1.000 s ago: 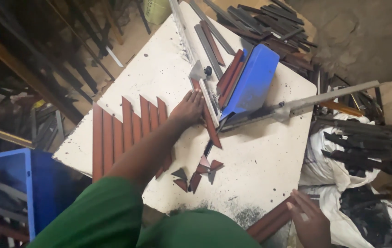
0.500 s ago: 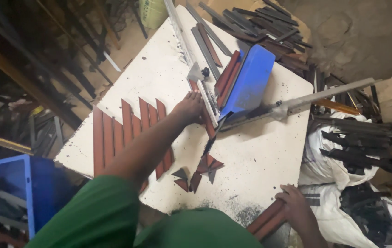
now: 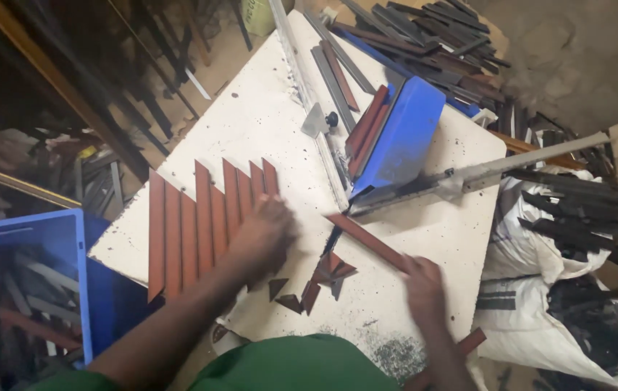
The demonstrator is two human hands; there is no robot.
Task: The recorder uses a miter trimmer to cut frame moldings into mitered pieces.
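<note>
Your right hand (image 3: 425, 286) grips a strip (image 3: 368, 241); feed it square into the cutter (image 3: 396, 141). Left hand (image 3: 262, 239) rests flat, fingers loose, on the cut strips (image 3: 193, 217).

White sack (image 3: 540, 304) with black printed patch, right of table (image 3: 265, 123)

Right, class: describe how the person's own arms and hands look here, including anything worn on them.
Both forearms are bare, with no sleeves reaching them. The left hand and right hand wear no gloves; no rings, watch or bands can be made out. A green garment covers the torso at the frame's bottom edge.
</note>
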